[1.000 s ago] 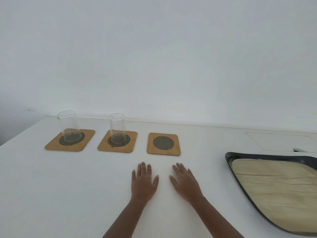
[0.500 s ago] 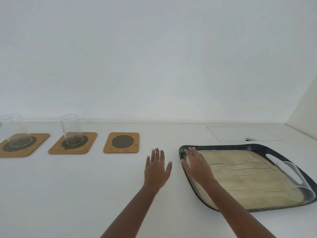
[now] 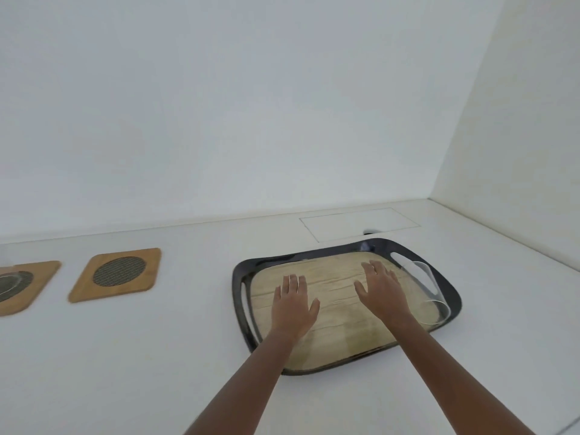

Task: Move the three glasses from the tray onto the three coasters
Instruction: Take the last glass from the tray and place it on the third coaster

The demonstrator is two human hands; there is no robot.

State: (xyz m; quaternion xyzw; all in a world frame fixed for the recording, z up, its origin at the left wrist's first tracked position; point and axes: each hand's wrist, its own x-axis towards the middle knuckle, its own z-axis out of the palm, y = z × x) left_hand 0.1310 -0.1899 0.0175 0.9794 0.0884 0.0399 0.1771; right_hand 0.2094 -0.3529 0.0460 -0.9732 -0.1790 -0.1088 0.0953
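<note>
A black tray [image 3: 351,246] with a wood-look floor lies on the white counter. One clear glass [image 3: 430,293] lies on its side at the tray's right edge, over the right handle slot. My right hand [image 3: 381,291] hovers open over the tray's middle, just left of the glass and apart from it. My left hand [image 3: 293,304] is open, palm down, over the tray's left part. A bare wooden coaster [image 3: 117,274] with a dark mesh disc lies to the left. Another coaster [image 3: 22,285] at the frame's left edge carries a glass base, mostly cut off.
A white wall runs behind the counter and a side wall closes the right. A flush rectangular panel [image 3: 357,222] sits in the counter behind the tray. Bare counter lies between the coasters and the tray.
The view has swung right, from the coasters to the tray. Both hands have moved right, off the counter, to over the tray; the right hand is now close to the lying glass.
</note>
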